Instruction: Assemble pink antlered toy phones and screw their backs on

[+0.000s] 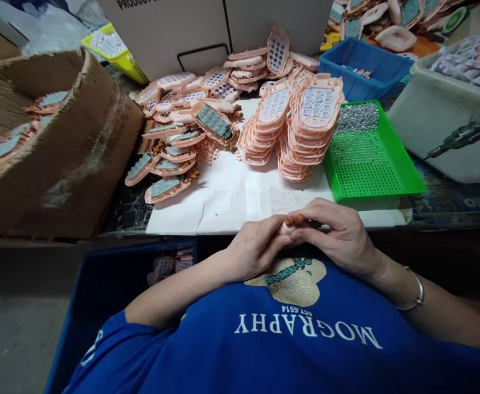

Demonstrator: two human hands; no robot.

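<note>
My left hand point(258, 246) and my right hand point(338, 232) meet just in front of the table edge, above my blue shirt. Both are closed, with fingertips pinching a small pale pink plastic piece with brown knobs point(289, 226). Most of that piece is hidden behind the fingers; it looks like a toy phone shell seen end-on. Beyond the hands, pink toy phone shells with keypads stand in two neat stacks point(264, 120) point(316, 120) on a white sheet point(240, 200). Left of them, several shells with grey-green backed boards point(168, 187) lie loosely piled.
A green tray point(375, 164) holds small silver screws. A power screwdriver point(461, 137) hangs at right by a white tub point(424, 93). Behind are a blue basket point(365, 82) and more shells point(215, 79). A cardboard box point(100, 137) stands left, a blue bin point(88, 306) below.
</note>
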